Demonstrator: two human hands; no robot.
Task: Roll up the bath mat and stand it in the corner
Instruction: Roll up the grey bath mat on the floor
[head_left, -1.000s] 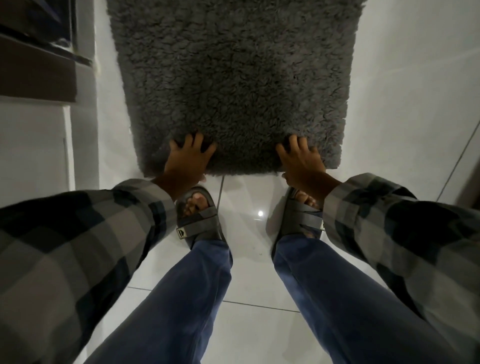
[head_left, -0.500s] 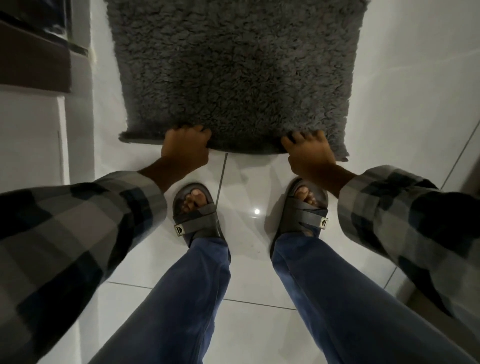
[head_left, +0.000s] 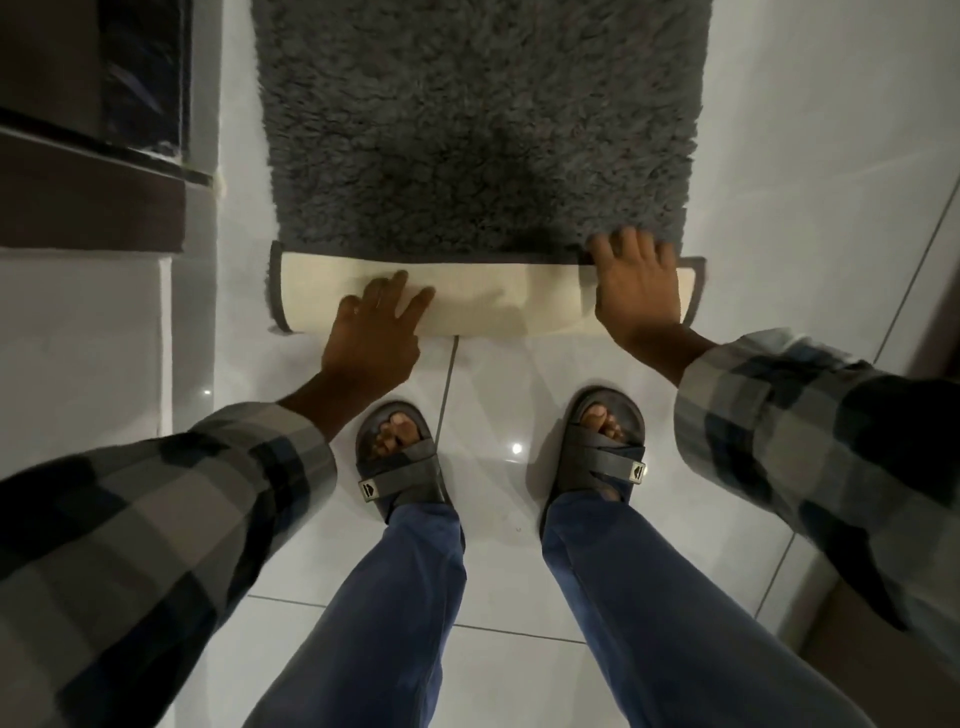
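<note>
A shaggy dark grey bath mat (head_left: 478, 130) lies on white floor tiles ahead of my feet. Its near end is turned over into a first fold, and the cream underside (head_left: 488, 301) faces up in a band across the mat's width. My left hand (head_left: 371, 332) rests flat on the left part of that band, fingers spread. My right hand (head_left: 636, 283) presses on the right part, its fingertips curled over the fold's far edge where the grey pile begins.
A dark door frame or threshold (head_left: 98, 171) and a white wall base (head_left: 83, 338) stand to the left. Glossy white tiles (head_left: 831, 182) stretch to the right of the mat. My sandalled feet (head_left: 400, 457) stand just behind the fold.
The mat's near edge, gripped by both hands a second ago, has been lifted and folded away from me, showing the cream backing. Both hands now lie on top of the fold.
</note>
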